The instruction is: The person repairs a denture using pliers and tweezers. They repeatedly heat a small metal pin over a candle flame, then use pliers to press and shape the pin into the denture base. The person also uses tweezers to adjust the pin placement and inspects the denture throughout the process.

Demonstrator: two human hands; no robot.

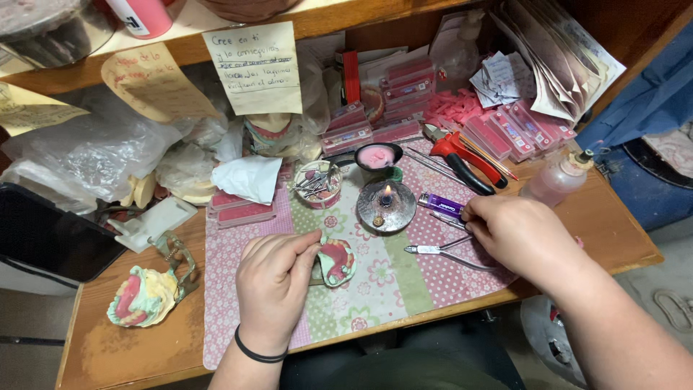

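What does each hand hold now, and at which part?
The left hand pinches the pink wax denture at its left edge. The right hand touches thin metal tools; a hold cannot be told.

Right hand (521, 235) fingertips cover a thin tool's end; grip unclear. Left hand (274, 278) hides part of the wax denture (338, 261). Far jars cut off at top.

place: dental workshop | signs: denture model (142, 295), spirit burner (387, 204), pliers (465, 162), wax boxes (411, 87)
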